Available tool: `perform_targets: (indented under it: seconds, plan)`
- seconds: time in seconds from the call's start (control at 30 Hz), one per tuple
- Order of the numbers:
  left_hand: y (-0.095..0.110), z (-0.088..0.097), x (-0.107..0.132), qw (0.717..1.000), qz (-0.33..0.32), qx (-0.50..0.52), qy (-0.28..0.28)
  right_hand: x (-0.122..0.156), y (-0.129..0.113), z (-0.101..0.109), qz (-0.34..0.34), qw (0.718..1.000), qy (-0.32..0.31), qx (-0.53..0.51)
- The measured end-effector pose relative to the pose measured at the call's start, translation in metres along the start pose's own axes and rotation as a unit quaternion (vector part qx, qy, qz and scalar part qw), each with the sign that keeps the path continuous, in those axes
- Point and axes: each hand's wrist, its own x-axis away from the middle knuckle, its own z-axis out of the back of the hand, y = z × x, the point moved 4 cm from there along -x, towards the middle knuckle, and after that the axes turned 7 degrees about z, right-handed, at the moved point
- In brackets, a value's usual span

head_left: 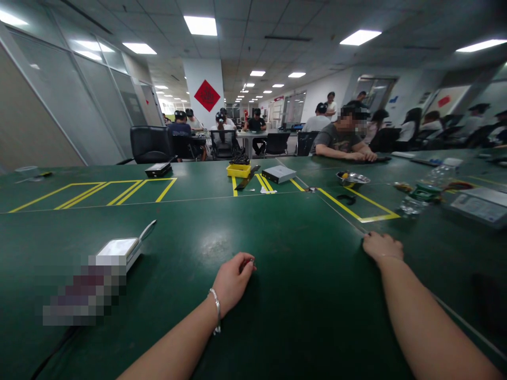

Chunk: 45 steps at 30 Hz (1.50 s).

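My left hand (233, 279) rests on the green tabletop (301, 316) near the middle, a silver bracelet (216, 311) at its wrist. Thumb and forefinger are pinched on a tiny shiny piece (252, 262), too small to name. Farther right, my right hand (383, 247) lies knuckles up by a seam in the table. Its fingers are curled down and pressed together; what they hold, if anything, is hidden. At the left stands a white device (119, 250) with a lit screen, partly blurred out, with a cable.
Toward the back are a yellow tray (238, 171), a grey box (279, 174), a black box (158, 169) and yellow tape outlines. A metal bowl (353, 179), plastic bottle (414, 205) and clear container (479, 206) stand right. A person (340, 140) sits across the table.
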Motion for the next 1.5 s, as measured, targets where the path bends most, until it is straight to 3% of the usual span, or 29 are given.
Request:
perform_targets:
  seconds: [0.17,0.37,0.53,0.63,0.73,0.8,0.87,0.93,1.0,1.07,1.17,1.37,1.5]
  plan:
    - [0.000,0.002,0.000,1.000,0.002,-0.002,0.009,0.005,-0.003,0.002,-0.030,0.999,0.011,0.043]
    - [-0.004,0.001,-0.002,1.000,-0.011,-0.018,0.023,0.015,-0.025,0.023,0.015,0.997,0.072,-0.006]
    - [-0.004,0.000,-0.001,0.999,-0.030,-0.041,0.014,0.035,-0.098,0.035,0.174,0.976,0.109,-0.075]
    - [-0.004,0.000,0.000,0.998,-0.039,-0.048,0.017,0.069,-0.156,0.039,0.330,0.925,0.125,-0.145]
    - [-0.005,0.000,-0.001,0.999,-0.037,-0.032,0.024,0.115,-0.206,0.039,0.431,0.854,0.064,-0.284]
    - [-0.005,0.001,-0.001,0.999,-0.038,-0.019,0.032,0.141,-0.230,0.033,0.390,0.822,-0.010,-0.415]
    - [-0.004,0.004,-0.001,0.998,-0.043,-0.005,0.042,0.164,-0.246,0.018,0.276,0.781,-0.110,-0.549]
    - [-0.002,0.007,-0.001,0.997,-0.046,0.006,0.059,0.183,-0.258,0.003,0.170,0.720,-0.203,-0.642]
    - [-0.001,0.011,-0.001,0.996,-0.046,0.008,0.082,0.195,-0.265,-0.005,0.121,0.667,-0.255,-0.690]
    - [-0.001,0.012,-0.001,0.994,-0.046,0.009,0.096,0.200,-0.266,-0.006,0.101,0.638,-0.274,-0.713]
    - [-0.004,0.013,-0.003,0.993,-0.047,0.000,0.108,0.200,-0.264,-0.003,0.095,0.622,-0.297,-0.718]
    - [-0.005,0.010,-0.004,0.992,-0.055,-0.021,0.114,0.197,-0.264,0.001,0.128,0.636,-0.304,-0.697]
    - [-0.003,0.010,-0.004,0.991,-0.052,-0.021,0.118,0.195,-0.263,-0.001,0.111,0.595,-0.317,-0.730]
